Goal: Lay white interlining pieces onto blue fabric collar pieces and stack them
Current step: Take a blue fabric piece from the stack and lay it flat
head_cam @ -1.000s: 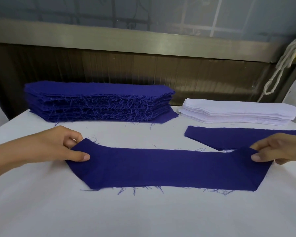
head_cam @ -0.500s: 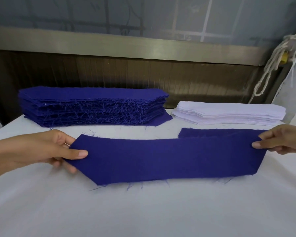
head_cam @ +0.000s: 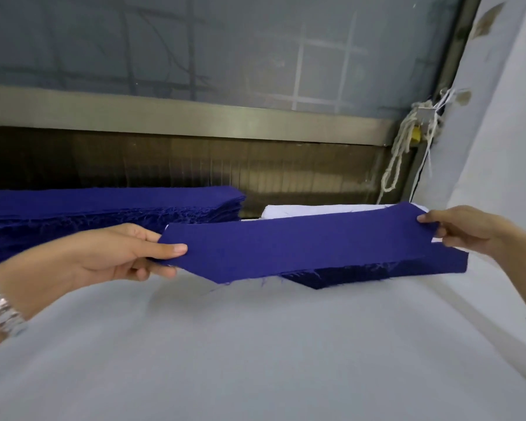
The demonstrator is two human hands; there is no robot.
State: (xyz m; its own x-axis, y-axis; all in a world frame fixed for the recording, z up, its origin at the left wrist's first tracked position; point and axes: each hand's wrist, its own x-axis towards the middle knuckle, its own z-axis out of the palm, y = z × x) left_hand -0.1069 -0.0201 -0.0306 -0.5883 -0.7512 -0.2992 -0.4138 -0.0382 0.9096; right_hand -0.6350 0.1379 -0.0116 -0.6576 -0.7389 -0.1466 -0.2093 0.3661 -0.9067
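Single head-worn, wide-angle view, taken from above and behind the person's forearms and facing forward and slightly down across the white table (head_cam: 255, 360) toward the window rail (head_cam: 195, 118) and window pane (head_cam: 225, 50) beyond its far edge. The camera sits close to the work: the left hand (head_cam: 119, 256) and right hand (head_cam: 462, 229) enter from the lower left and the right margins, the blue collar piece (head_cam: 301, 247) held between them spans mid-frame, and the near tabletop fills the lower half. The view is rolled slightly, so that the window rail slopes down toward the right of the frame.
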